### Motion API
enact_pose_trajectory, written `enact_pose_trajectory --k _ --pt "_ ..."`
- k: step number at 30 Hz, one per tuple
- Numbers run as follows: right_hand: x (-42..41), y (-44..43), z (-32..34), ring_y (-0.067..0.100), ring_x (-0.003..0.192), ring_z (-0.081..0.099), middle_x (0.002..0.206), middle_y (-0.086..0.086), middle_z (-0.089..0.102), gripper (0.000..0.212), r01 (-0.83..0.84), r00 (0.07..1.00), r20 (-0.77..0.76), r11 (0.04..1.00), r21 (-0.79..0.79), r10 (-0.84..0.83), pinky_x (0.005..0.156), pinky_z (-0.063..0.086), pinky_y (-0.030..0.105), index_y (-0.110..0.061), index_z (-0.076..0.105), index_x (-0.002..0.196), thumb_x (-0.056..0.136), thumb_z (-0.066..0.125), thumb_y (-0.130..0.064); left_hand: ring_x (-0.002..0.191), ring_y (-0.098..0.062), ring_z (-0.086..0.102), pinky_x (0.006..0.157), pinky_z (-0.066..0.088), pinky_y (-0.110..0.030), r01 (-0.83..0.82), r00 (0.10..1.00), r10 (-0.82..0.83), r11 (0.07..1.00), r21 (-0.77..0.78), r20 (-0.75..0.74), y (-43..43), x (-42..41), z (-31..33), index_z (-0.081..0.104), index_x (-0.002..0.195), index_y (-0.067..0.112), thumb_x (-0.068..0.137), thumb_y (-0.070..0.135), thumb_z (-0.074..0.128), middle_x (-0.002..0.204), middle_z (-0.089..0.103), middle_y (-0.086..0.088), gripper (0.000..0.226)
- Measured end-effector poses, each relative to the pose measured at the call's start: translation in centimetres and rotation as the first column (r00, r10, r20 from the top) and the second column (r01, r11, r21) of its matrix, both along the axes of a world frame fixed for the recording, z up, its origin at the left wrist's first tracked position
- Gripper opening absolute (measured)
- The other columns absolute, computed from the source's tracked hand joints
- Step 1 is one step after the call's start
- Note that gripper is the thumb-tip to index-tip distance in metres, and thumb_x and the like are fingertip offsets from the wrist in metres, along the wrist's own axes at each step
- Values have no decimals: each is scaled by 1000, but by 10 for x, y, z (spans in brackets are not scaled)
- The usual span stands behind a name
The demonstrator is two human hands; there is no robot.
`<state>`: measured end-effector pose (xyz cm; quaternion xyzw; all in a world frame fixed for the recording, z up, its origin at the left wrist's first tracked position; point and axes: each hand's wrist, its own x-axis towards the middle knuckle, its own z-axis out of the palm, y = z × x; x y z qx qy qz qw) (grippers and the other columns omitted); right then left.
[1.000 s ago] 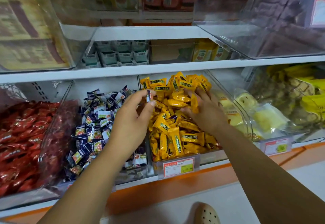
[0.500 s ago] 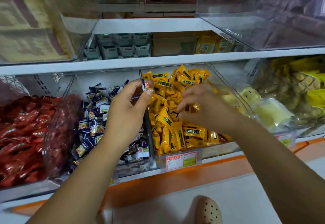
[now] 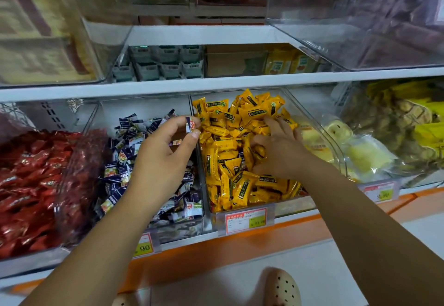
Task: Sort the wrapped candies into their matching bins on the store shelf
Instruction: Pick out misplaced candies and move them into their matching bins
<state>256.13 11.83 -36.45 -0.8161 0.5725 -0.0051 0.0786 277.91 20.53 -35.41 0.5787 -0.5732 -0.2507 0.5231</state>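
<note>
- Head cam, looking down at a store shelf w/ a row of clear bins. Two bare arms reach in from the bottom of the frame.
- L hand [image 3: 163, 159], centre-left: thumb and index tips pinch one small blue-and-white candy [image 3: 190, 124]. Its other fingers are loosely curled and hold nothing else.
- The pinched candy is upright in the air at frame centre, just above the clear divider btw two bins.
- Left of the divider: blue-candy bin [image 3: 144, 108], w/ a pile of blue-and-white wrapped candies [image 3: 122, 166] in the same wrapper as the pinched one. The L hand's palm hangs over this pile.
- Right of the divider: yellow-candy bin [image 3: 295, 206], heaped w/ yellow wrapped candies [image 3: 230, 178].
- R hand [image 3: 278, 151], centre-right: palm down on the yellow heap, fingers spread and bent into the wrappers, thumb tucked inward. Can't tell whether it grips a candy.
- The pinched candy is left of the R hand, near it but not touching.
- Far left: a bin of red wrapped candies [image 3: 31, 180].
- Right side: pale yellow packed cakes [image 3: 360, 159] in the next bin.
- Lower centre: a price tag [image 3: 245, 219] on the yellow-candy bin's front.
- Bottom edge: a cream perforated shoe [image 3: 283, 286] on a pale floor.
</note>
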Motion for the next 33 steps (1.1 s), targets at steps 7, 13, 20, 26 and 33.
enact_pose_trajectory --k 7,13,20,26,33 --pt "12 3 -12 26 147 -7 161 -5 5 40 22 996 92 998 -64 -16 115 -3 60 -24 71 103 80 66 -57 80 -3 63 72 50 -29 45 996 -50 996 75 69 3 -1 1 56 98 36 95 30 52 97 67 10 8" --pt "2 2 11 19 143 23 144 -12 42 11 7 825 565 1000 -19 5 116 21 47 -40 66 99 89 64 -38 40 -7 30 44 26 -25 51 990 -71 985 164 119 -1 -5 5 46 95 32 98 22 41 63 42 2 12" --pt "14 15 31 0 101 63 103 -17 71 18 -160 641 766 965 209 -59 93 45 26 -29 71 104 88 66 -33 75 10 54 54 34 -16 79 946 -136 977 197 295 -1 -23 9 56 108 42 80 58 62 73 52 20 33" --pt "21 20 40 12 74 52 74 5 52 42 -69 654 727 940 333 -209 74 40 31 -11 58 62 83 67 -47 69 8 54 53 38 -15 37 955 -74 991 130 286 -8 -30 5 53 81 42 87 43 64 73 58 17 12" --pt "7 5 46 25 77 62 72 10 63 52 233 838 471 961 149 -276 68 43 31 -15 74 74 86 53 -62 52 11 48 47 32 -10 -41 990 30 996 78 137 -8 -9 13 54 75 32 91 40 60 64 51 19 19"
